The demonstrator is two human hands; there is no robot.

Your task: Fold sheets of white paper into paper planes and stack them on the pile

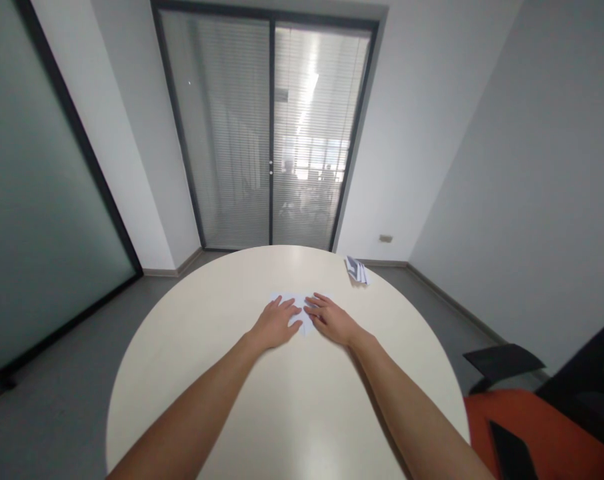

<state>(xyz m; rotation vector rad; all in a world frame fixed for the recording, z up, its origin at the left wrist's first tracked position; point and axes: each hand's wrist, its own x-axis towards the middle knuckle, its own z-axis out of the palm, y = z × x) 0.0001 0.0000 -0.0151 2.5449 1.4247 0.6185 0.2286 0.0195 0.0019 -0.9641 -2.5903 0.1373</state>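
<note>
A small pale sheet of paper lies flat on the white round table. My left hand rests on its left part, palm down with the fingers spread. Over the right part lies my right hand, also palm down, fingers stretched toward the left hand. A narrow strip of the paper shows between the two hands, and a bit of its far edge shows above them. The rest of it is hidden under the fingers.
Near the table's far right edge stands a folded paper piece with dark printing. An office chair with an orange seat and black armrests is at the right. Beyond the table is a glass door with blinds.
</note>
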